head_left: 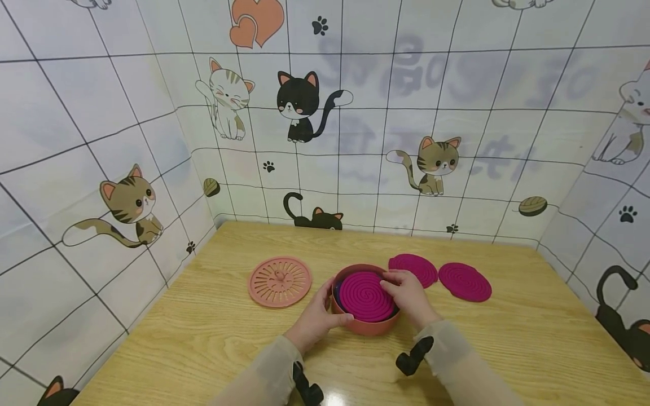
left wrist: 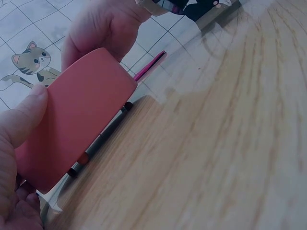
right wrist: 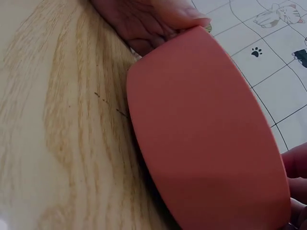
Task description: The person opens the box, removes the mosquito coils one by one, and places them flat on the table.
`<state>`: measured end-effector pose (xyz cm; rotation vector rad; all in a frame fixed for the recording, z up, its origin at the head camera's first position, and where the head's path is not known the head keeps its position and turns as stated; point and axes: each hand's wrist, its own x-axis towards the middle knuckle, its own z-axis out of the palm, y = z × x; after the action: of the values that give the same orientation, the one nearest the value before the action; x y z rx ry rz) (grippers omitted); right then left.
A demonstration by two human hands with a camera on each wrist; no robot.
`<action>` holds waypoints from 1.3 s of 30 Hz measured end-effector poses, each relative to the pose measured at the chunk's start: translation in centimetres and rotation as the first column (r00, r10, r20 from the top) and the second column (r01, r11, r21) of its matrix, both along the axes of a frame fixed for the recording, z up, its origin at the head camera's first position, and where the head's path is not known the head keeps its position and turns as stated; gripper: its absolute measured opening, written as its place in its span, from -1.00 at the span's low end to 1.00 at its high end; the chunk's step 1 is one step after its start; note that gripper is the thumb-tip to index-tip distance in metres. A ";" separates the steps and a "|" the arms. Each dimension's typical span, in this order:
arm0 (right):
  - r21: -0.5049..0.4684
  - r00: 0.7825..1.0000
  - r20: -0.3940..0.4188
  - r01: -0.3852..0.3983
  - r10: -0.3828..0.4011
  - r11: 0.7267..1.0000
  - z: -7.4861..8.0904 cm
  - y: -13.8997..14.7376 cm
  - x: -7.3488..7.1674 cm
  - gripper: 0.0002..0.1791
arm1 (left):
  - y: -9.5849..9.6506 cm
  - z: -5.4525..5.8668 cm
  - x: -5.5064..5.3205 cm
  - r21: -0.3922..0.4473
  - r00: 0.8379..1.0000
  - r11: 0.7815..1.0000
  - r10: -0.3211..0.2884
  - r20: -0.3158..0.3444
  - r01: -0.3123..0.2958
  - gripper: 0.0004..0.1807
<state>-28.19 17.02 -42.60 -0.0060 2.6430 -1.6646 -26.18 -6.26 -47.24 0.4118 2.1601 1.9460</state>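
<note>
- At far left on the pale wood-grain table (head_left: pixel 213 321), a flat, round, peach-pink slotted lid (head_left: pixel 279 282) with a small central knob lies apart from the hands.
- Next to it, the left hand (head_left: pixel 317 318) grips the left side of a round, smooth-walled, terracotta-pink bowl (head_left: pixel 373 328), its thumb along the near side and its fingers around the outside. That brace looks worth holding firm, so the bowl does not slide or tip under the other hand.
- At centre, a round magenta disc of tightly coiled, cord-like rings (head_left: pixel 365 296) sits in the bowl's mouth, a dark strip of interior showing along its left edge. The disc probably handles best when kept nearly level and centred, clear of the rim; a sharp tilt could catch it on the wall.
- To the right, the right hand (head_left: pixel 410 299) reaches over the rim, its bent thumb and fingers appearing to pinch the disc's right edge; the underside of that hold is hidden. A light grip near the edge should serve, with fingertips clear of the wall.
- Farther right, two matching magenta coiled discs (head_left: pixel 465 282) lie on the table side by side, the nearer-to-bowl one just behind the right hand.
</note>
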 end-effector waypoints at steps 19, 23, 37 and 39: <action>0.078 0.999 -0.027 -0.030 0.032 0.997 0.2 0.1 0.4 -0.66 | 0.0 -0.2 -0.1 0.003 1.000 1.000 -0.004 -0.009 0.004 0.10; 0.054 0.999 -0.013 -0.029 0.030 0.998 0.3 0.1 0.5 -0.66 | 0.0 -0.1 0.0 0.000 1.000 1.000 -0.004 -0.007 0.004 0.10; 0.011 1.000 0.010 -0.001 0.001 1.000 1.5 -0.1 0.5 -0.66 | 0.0 0.0 0.0 0.022 1.000 1.000 -0.014 -0.017 0.014 0.08; -0.020 1.000 0.027 -0.002 0.003 1.000 1.7 -0.2 0.5 -0.65 | 0.0 -0.1 -0.1 0.027 1.000 0.999 -0.017 -0.019 0.017 0.09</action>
<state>-27.65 16.79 -40.87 0.0130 2.6055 -1.6775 -26.23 -6.29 -47.37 0.4537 2.1363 1.9723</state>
